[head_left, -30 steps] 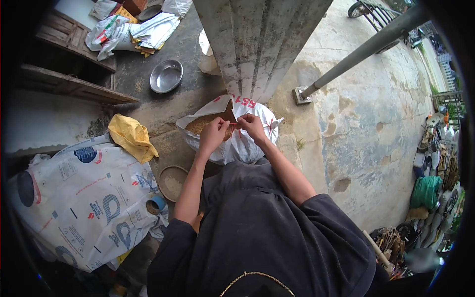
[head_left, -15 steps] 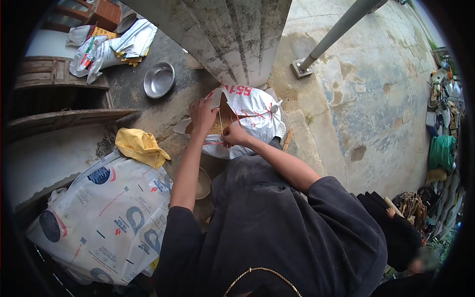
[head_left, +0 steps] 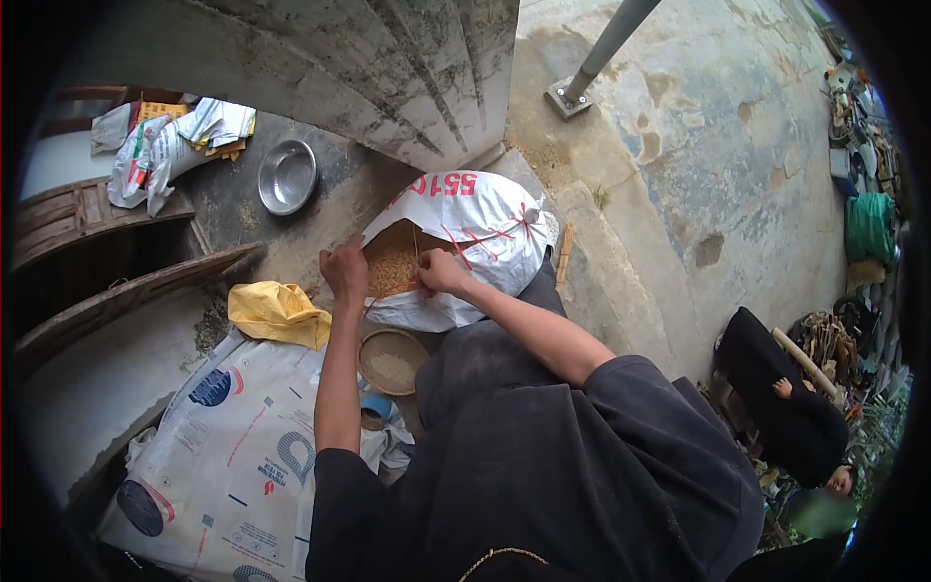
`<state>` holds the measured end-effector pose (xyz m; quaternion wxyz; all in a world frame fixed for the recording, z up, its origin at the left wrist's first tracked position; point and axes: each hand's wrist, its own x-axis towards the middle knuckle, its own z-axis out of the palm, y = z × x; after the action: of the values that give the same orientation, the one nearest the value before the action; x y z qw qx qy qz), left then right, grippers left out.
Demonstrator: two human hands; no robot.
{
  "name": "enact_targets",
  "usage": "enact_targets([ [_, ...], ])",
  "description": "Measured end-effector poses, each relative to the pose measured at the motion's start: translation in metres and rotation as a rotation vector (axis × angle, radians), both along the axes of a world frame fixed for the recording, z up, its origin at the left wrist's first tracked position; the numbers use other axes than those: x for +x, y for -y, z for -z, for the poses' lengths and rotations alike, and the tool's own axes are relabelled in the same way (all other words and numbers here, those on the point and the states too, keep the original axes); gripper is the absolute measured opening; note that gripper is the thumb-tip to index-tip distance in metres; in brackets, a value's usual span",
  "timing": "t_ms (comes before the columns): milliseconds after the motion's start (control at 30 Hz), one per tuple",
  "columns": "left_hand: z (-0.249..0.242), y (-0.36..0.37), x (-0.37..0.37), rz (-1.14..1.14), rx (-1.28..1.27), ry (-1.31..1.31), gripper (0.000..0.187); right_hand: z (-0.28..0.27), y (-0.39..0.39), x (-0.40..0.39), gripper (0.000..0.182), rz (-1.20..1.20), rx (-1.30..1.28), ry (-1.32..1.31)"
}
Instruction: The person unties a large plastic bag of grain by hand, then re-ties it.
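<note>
Both hands pinch the open mouth of the white woven grain sack [head_left: 465, 242] against the grey concrete pillar [head_left: 407, 78], left hand [head_left: 345, 272] and right hand [head_left: 438, 274] apparently mid-closing, the gap likely needing drawing shut

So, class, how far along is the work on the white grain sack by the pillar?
Done: red string already crosses the right part of the white sack. In hand: the left hand grips the sack's open edge while the right hand pinches the edge by a thin strand. Left: the mouth gapes, with grain showing. The round tray below holds some too.
</note>
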<state>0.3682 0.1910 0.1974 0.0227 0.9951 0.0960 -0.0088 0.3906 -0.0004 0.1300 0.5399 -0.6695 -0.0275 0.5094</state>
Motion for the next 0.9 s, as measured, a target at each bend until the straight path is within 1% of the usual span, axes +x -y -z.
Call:
enact_targets([
  [33, -0.001, -0.004, -0.004, -0.002, -0.002, -0.016, 0.020, 0.002, -0.001, -0.004, 0.014, 0.092, 0.024, 0.074],
  [100, -0.001, -0.012, -0.011, -0.077, -0.036, -0.040, 0.021, 0.005, 0.000, -0.011, 0.013, 0.107, 0.031, 0.047],
  [200, 0.006, -0.020, -0.022, -0.083, -0.055, -0.033, 0.022, 0.006, 0.001, -0.022, 0.011, 0.125, 0.027, -0.013],
  [267, 0.012, -0.022, -0.027, -0.104, -0.050, -0.044, 0.023, 0.010, 0.002, -0.026, 0.010, 0.184, 0.060, 0.078],
  [300, 0.015, -0.021, -0.031, -0.118, -0.049, -0.052, 0.023, 0.010, 0.004, -0.026, 0.009, 0.176, 0.068, 0.090],
  [433, 0.023, -0.019, -0.038, -0.186, -0.084, -0.062, 0.024, 0.011, 0.006, -0.026, 0.010, 0.242, 0.131, -0.015],
  [500, 0.024, -0.015, -0.040, -0.205, -0.093, -0.107, 0.023, 0.008, 0.007, -0.021, 0.010, 0.215, 0.116, 0.021],
  [567, 0.021, -0.012, -0.041, -0.222, -0.098, -0.097, 0.023, 0.006, 0.010, -0.020, 0.010, 0.190, 0.101, 0.061],
  [667, 0.023, -0.009, -0.042, -0.235, -0.119, -0.056, 0.023, 0.013, 0.011, -0.015, 0.011, 0.138, 0.062, 0.197],
  [733, 0.030, -0.014, -0.047, -0.226, -0.133, -0.051, 0.022, 0.009, 0.010, -0.015, 0.011, 0.158, 0.063, 0.128],
  [767, 0.032, -0.016, -0.057, -0.302, -0.200, -0.081, 0.022, 0.006, 0.008, -0.019, 0.009, 0.213, 0.048, 0.132],
  [800, 0.038, -0.018, -0.044, -0.374, -0.274, -0.072, 0.021, 0.003, 0.009, -0.021, 0.010, 0.189, 0.048, 0.256],
  [833, 0.037, -0.019, -0.039, -0.429, -0.343, -0.127, 0.019, 0.009, 0.007, -0.016, 0.010, 0.210, 0.073, 0.207],
  [867, 0.038, -0.017, -0.046, -0.442, -0.360, -0.147, 0.019, 0.013, 0.010, -0.031, 0.010, 0.224, 0.088, 0.123],
  [900, 0.036, -0.017, -0.044, -0.433, -0.386, -0.125, 0.019, 0.011, 0.015, -0.038, 0.010, 0.209, 0.071, 0.106],
])
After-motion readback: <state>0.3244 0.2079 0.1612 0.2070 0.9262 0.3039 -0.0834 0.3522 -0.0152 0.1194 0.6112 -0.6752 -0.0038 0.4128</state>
